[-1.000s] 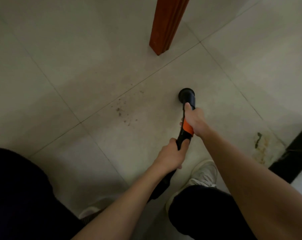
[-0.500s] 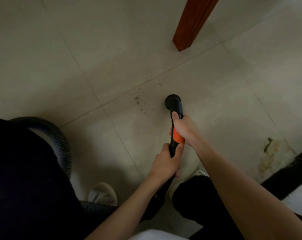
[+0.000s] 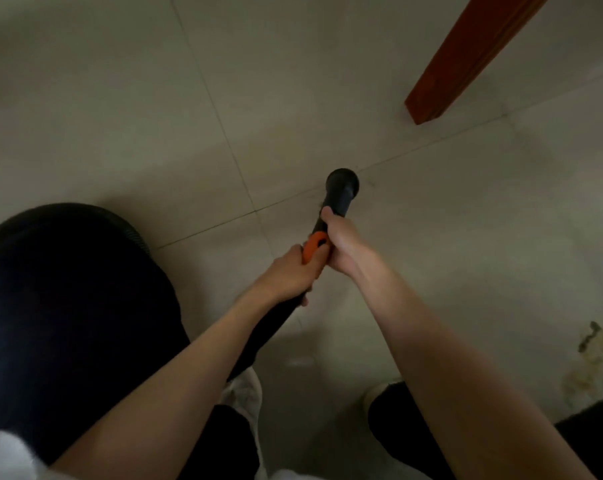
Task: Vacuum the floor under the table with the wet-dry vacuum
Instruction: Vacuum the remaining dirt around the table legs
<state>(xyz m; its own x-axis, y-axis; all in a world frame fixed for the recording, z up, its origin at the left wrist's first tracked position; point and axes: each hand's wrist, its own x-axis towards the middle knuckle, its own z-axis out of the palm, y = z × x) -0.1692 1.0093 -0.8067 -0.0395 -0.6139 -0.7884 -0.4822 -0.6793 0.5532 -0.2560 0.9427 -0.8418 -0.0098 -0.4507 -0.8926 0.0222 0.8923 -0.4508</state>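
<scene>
Open tiled floor (image 3: pixel 126 109): far and left of nozzle (image 3: pixel 342 183) | Obstacle: red-brown desk leg (image 3: pixel 466 60), far right, apart from nozzle | Obstacle: dark hose (image 3: pixel 139 237) and dark clothing, near left | Stain (image 3: pixel 591 344): near right.

floor (image 3: pixel 120 116): pale tiles | table leg (image 3: pixel 466 60) standing | stain (image 3: pixel 591 344), perhaps rust
</scene>
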